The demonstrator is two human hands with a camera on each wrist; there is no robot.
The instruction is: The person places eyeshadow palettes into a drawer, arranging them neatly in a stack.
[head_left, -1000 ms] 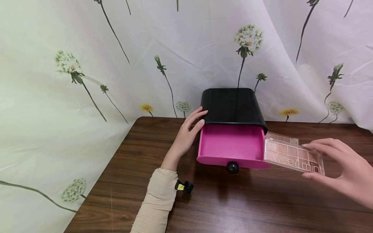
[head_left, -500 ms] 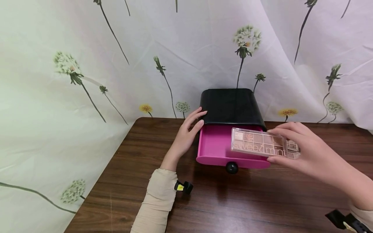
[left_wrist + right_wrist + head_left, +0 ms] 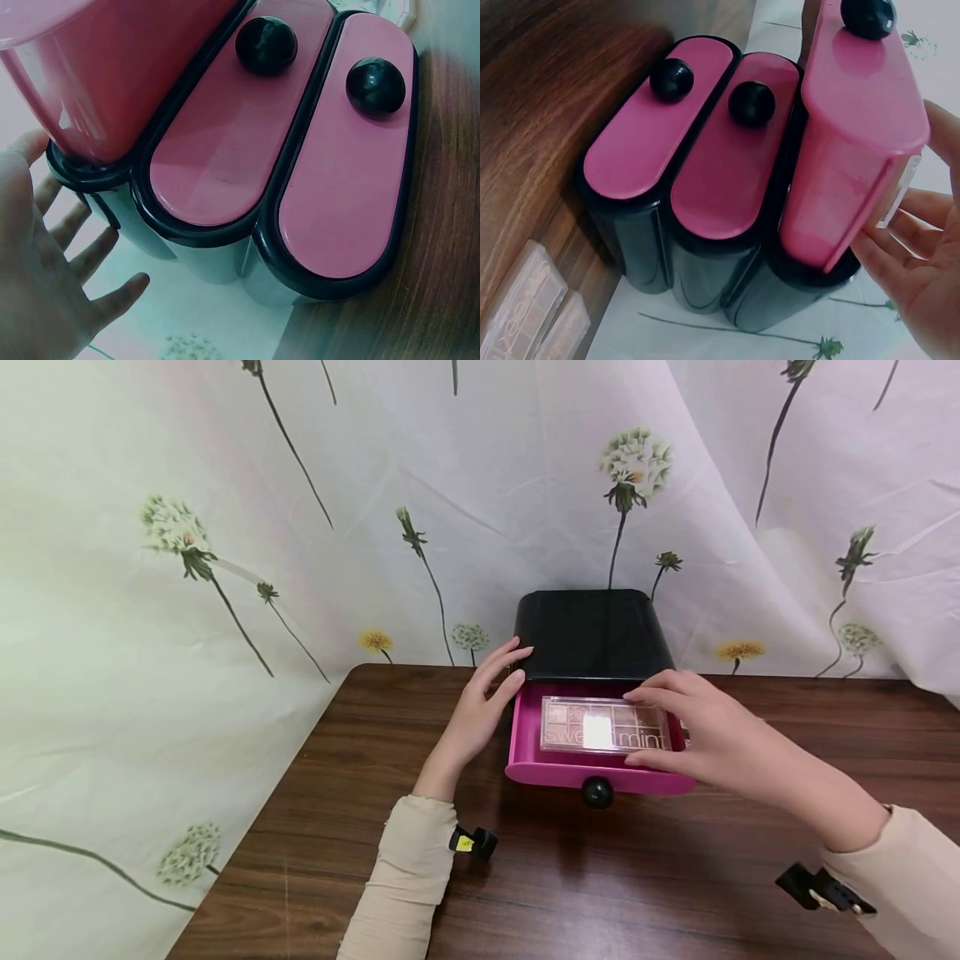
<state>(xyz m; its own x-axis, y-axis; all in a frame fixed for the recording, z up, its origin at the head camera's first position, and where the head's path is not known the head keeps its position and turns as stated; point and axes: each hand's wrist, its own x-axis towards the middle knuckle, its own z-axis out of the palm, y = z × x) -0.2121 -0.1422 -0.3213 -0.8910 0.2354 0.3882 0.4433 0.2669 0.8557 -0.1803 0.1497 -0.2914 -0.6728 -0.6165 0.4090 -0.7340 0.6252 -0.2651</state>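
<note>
A black drawer cabinet (image 3: pixel 596 635) has pink fronts and round black knobs. Its top drawer (image 3: pixel 527 727) is pulled out, while the two lower drawers (image 3: pixel 217 150) are closed. My right hand (image 3: pixel 712 735) pinches the right end of a clear-lidded eyeshadow palette (image 3: pixel 577 727), thumb on the near edge and fingers on the far edge. The palette lies flat within the drawer's outline; in the right wrist view only its edge shows behind the drawer wall. My left hand (image 3: pixel 480 706) rests against the cabinet's upper left side, its fingers spread and fairly straight.
Two more palettes (image 3: pixel 529 300) lie on the brown wooden table (image 3: pixel 360 860), right of the cabinet, mostly behind my right hand in the head view. A white cloth with dandelion prints (image 3: pixel 525 485) hangs behind the cabinet. Small black wrist cameras (image 3: pixel 480 843) sit at both sleeves.
My right hand has carried the palette leftward from beside the cabinet to over the drawer, then down into its outline. My left hand has kept its place on the cabinet.
</note>
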